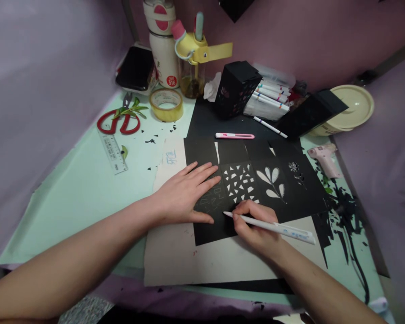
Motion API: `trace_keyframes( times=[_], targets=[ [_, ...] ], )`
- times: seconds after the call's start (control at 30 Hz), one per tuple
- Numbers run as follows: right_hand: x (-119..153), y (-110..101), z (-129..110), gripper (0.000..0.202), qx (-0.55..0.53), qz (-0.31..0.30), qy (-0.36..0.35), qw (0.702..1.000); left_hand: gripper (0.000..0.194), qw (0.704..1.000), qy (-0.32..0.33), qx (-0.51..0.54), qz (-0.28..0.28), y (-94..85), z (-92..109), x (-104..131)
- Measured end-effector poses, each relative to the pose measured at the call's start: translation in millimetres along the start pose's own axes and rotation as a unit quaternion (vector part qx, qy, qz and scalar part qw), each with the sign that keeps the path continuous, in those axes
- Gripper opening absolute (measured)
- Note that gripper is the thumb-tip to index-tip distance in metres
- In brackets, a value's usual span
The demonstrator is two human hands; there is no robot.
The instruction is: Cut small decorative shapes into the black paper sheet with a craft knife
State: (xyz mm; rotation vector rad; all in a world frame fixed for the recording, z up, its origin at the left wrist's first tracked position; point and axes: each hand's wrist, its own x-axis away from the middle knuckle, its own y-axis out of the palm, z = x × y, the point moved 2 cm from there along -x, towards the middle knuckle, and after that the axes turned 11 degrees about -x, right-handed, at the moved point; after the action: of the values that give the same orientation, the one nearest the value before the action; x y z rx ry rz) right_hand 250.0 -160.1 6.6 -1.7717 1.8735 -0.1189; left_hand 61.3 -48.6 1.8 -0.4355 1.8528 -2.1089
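Note:
Black card (238,155) with cut-out shapes and leaves lies on a pale sheet (175,265). My left hand (185,193) rests flat on the card's left part with fingers spread, holding nothing. Faint outlined shapes show beside its fingers. In my right hand (256,225) is a white pen (297,231), gripped near its front end, its tip at the card just below the outlined shapes. A pink cutter (235,136) lies beyond the card's upper edge.
Red scissors (131,128), a clear ruler (113,150) and a tape roll (167,105) lie at left. Behind stand bottles (164,54), a black box (236,90) and markers (268,96). A pink glue gun (326,159) and black scraps (346,207) are at right.

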Motion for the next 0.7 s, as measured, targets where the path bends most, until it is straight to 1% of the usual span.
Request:
trace_keyframes(
  times=[0.17,0.33,0.5,0.7],
  targets=[
    [3.0,0.4,3.3,0.015,0.010,0.020,0.009,1.000,0.100,1.000,-0.001,-0.002,-0.003,-0.9,0.5,-0.1],
    [1.8,1.7,1.7,0.015,0.010,0.010,0.006,1.000,0.100,1.000,-0.002,-0.003,-0.005,-1.2,0.8,-0.6],
    [0.5,2.1,-0.8,0.017,0.007,0.015,-0.004,1.000,0.102,1.000,-0.001,-0.002,-0.009,-0.2,0.4,-1.3],
    [2.0,1.5,1.8,0.019,-0.003,0.003,-0.002,1.000,0.102,1.000,0.001,-0.011,-0.003,1.1,-0.1,-1.5]
  ],
)
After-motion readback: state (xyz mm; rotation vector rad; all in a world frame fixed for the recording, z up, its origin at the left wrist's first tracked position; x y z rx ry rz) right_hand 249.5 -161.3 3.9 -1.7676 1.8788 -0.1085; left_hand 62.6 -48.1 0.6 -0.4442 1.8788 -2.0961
